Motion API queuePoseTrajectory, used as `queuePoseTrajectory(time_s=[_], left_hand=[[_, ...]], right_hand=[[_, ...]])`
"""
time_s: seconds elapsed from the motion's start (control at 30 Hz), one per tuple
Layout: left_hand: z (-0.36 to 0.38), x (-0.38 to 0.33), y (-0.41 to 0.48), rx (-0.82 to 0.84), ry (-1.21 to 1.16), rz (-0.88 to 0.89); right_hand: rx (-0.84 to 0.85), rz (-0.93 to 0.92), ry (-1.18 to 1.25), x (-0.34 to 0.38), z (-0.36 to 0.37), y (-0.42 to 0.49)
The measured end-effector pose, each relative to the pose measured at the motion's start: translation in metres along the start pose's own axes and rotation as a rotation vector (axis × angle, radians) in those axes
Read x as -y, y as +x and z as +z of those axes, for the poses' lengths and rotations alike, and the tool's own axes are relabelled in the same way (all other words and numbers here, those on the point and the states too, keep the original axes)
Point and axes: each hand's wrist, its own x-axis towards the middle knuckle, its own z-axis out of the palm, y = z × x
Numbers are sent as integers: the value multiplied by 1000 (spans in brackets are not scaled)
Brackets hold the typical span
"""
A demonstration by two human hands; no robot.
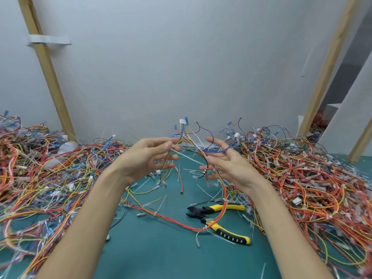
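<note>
We've got the wire harness (182,130) lifted above the green mat (157,252), between both hands. Left hand (149,158): mostly open, thumb and forefinger pinch the bundle. Right hand (227,164): fingers spread and loosely bent, wires draped across them, no clear grip. Harness tail trails down over the side cutters (219,216).

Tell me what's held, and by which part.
A wire harness: the left hand pinches its wires below the connectors; the right hand, fingers spread, only touches the lower strands.
</note>
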Motion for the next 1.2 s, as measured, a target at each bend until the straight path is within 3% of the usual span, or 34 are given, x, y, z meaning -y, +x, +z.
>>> queuePoseTrajectory(time_s=[0.33,0.5,0.73,1.0,1.2], left_hand=[[6,-5,-4,9,98,101],[10,-7,-5,-27,163,146],[15,-10,-8,-68,225,166],[14,-12,-8,-160,250,254],[12,-11,-6,-226,290,268]], right_hand=[[-90,64,-575,2,-9,-1],[1,48,-634,7,-8,-4],[17,90,-348,8,1,-3],[169,80,96,9,-1,-5],[212,56,245,11,1,-4]])
